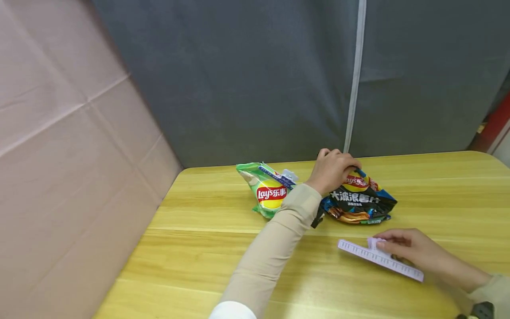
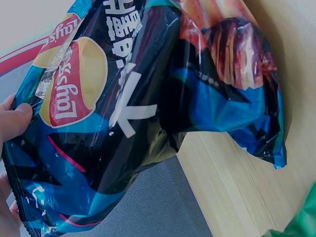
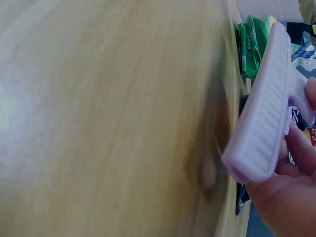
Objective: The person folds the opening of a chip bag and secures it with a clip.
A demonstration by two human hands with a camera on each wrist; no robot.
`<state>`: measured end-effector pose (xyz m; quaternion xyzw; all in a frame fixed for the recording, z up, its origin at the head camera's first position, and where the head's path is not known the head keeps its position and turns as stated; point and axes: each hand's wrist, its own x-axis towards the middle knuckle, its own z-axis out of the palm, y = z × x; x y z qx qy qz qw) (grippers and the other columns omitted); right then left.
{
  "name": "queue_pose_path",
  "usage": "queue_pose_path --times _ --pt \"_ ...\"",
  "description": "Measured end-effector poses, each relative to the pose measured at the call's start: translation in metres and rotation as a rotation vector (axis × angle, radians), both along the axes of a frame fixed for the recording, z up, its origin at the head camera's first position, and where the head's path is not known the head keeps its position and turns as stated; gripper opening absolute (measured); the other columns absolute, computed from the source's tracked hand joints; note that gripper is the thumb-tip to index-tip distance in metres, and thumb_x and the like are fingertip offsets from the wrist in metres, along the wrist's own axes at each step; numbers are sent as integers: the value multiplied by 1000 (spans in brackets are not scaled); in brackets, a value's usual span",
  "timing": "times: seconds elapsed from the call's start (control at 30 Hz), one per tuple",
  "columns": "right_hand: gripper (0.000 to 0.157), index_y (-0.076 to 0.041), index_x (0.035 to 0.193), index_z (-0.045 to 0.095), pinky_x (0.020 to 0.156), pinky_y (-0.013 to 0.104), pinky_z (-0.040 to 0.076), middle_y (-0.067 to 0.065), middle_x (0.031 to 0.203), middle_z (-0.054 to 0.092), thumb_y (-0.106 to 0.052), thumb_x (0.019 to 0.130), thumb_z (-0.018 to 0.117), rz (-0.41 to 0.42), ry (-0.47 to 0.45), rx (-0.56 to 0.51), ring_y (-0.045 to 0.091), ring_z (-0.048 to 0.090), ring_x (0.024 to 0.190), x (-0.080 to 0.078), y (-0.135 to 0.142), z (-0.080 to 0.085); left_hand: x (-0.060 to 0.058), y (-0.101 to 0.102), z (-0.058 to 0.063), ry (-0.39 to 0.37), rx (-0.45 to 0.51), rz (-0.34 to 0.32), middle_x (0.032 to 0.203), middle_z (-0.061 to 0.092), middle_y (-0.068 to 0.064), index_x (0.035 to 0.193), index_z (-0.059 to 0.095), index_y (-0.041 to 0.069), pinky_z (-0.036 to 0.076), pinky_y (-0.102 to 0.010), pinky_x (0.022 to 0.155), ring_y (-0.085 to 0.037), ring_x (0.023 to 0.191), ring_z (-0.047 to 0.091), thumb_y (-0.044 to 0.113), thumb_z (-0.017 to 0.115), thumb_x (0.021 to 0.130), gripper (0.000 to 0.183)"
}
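My left hand [image 1: 334, 170] pinches the top edge of a black and blue Lay's chip bag [image 1: 358, 201], which stands crumpled on the table. In the left wrist view the thumb [image 2: 15, 121] presses on the front of that bag [image 2: 133, 98], near its torn-looking silver edge. My right hand [image 1: 422, 250] holds a long pale purple bag clip [image 1: 378, 257] by its handle, in front of the black bag and apart from it. The right wrist view shows the clip's ridged bar [image 3: 264, 108] above the palm [image 3: 286, 197].
A green Lay's chip bag [image 1: 260, 206] lies left of the black one, partly behind my left forearm. It has a dark blue clip [image 1: 275, 176] across its top. A grey curtain [image 1: 239, 88] hangs behind the wooden table [image 1: 191, 257]; a pinkish cloth wall [image 1: 79, 186] flanks its left side.
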<state>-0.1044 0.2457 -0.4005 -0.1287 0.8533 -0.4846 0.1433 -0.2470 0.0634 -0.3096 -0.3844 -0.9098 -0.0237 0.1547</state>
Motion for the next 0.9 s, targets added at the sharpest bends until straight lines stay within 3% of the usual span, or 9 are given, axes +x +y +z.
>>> queue_pose_path --times 0.27,0.43,0.7,0.8,0.9 --pt "48 11 121 46 64 26 47 13 101 60 -26 91 49 -114 -51 -12 8 56 77 0 4 4 0 0 0 3 2 -6 105 57 22 108 61 38 25 -24 91 -2 96 48 32 45 92 24" --pt "45 15 119 45 64 28 49 12 97 61 -22 92 48 -87 -29 -56 8 58 77 -2 9 3 1 0 1 2 -1 -10 105 57 23 108 61 39 25 -24 91 -1 97 48 32 45 92 23" --pt "37 17 113 47 63 27 49 -8 90 64 -12 91 49 -82 55 -93 4 58 77 -3 16 2 0 0 0 11 -3 -7 105 57 23 108 61 39 26 -24 90 -1 96 48 32 45 92 24" --pt "37 18 113 46 62 27 49 -5 89 65 -10 90 52 -115 66 -94 5 59 76 -2 16 2 0 1 0 5 -3 -4 105 57 23 108 60 39 26 -24 90 -1 95 48 32 45 92 24" --pt "42 18 116 44 64 26 49 8 95 64 -12 89 53 -141 64 -74 5 59 77 -1 17 4 1 0 0 5 -3 -4 105 57 23 108 60 39 26 -24 90 -1 95 48 32 45 92 24"
